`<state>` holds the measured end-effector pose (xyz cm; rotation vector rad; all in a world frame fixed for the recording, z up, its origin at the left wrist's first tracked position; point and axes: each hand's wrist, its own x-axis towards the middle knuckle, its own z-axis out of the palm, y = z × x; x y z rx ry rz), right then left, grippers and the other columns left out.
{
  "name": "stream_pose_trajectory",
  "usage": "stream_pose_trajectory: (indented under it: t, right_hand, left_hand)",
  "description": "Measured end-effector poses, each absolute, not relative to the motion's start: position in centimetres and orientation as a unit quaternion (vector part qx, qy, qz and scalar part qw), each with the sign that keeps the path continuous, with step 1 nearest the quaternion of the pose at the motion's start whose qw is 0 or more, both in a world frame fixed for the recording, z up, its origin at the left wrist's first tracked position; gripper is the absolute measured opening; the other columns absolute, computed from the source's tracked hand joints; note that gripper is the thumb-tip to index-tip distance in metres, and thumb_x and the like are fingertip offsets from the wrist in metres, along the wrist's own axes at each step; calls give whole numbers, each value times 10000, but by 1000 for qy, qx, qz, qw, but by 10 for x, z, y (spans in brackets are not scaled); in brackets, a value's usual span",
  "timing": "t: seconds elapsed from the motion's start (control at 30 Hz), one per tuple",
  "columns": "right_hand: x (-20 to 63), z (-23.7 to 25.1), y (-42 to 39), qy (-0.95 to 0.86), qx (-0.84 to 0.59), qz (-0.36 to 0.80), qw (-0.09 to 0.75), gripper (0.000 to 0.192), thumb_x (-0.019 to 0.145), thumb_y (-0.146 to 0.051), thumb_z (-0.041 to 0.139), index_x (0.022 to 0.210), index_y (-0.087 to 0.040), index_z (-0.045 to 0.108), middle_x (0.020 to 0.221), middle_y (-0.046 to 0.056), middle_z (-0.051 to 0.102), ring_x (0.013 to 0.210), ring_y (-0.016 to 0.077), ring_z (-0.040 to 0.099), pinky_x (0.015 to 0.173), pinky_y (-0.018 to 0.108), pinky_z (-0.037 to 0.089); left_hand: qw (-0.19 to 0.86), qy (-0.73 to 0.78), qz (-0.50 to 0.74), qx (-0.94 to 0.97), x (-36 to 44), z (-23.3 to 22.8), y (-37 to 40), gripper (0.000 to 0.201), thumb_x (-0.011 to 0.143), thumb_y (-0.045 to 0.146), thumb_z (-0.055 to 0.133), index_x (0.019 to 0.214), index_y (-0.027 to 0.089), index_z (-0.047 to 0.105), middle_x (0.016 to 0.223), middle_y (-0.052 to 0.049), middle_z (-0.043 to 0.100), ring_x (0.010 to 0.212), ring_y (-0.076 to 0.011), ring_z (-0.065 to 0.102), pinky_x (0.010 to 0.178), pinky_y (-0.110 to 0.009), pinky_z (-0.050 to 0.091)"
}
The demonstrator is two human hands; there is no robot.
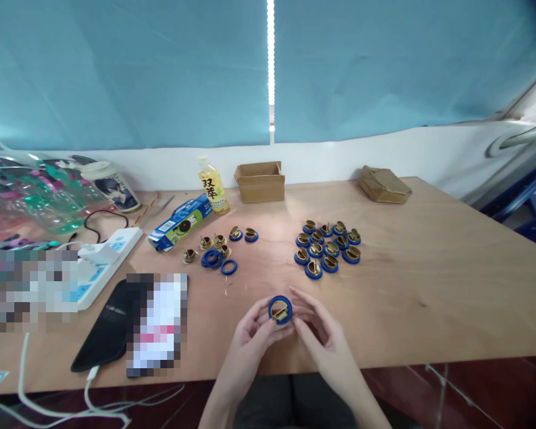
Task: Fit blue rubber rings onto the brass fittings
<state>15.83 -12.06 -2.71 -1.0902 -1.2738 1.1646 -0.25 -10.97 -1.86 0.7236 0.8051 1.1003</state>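
Note:
Both hands meet just above the table's near edge around one blue ring with a brass insert (280, 310). My left hand (250, 339) grips it from the left, and my right hand (322, 333) pinches its right side with the fingertips. Farther back on the right lies a tight cluster of several blue rings with brass inserts (327, 247). To the left of centre sit loose brass pieces (214, 243) and a few bare blue rings (218, 260).
A wooden table (429, 268) carries a yellow drink bottle (213, 186), an open cardboard box (259, 181), a flat brown box (384, 185), a blue snack pack (181, 223), a white power strip (105, 257) and a black phone (107, 328) with cables.

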Motion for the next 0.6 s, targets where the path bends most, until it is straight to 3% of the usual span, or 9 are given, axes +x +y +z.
stream_pose_trajectory:
  t: [0.2,0.37,0.6]
  right_hand:
    - [160,-27,-114,-562,-445,458,526,208,971,-301,550,1083,-218,705,1195,106,672,1148,249,619,968,360,516]
    - [160,-26,-116,-557,-453,453,528,190,974,-293,534,1022,-205,696,1066,92,683,1026,226,639,880,321,525]
    - [160,-21,-117,-553,-466,441,531,218,982,-298,499,936,-196,686,918,57,664,867,186,632,773,265,510]
  left_hand:
    - [713,369,465,372,-2,-15,-111,304,903,269,670,1201,206,674,1277,-100,674,1195,-280,622,1003,-394,536]
    - [715,395,440,373,0,-15,-110,416,835,352,748,1213,206,656,1219,-106,705,987,-250,723,883,-371,590]
    - [693,398,445,404,4,-10,-110,414,824,366,750,1160,149,643,927,-91,773,737,-177,722,705,-292,588]
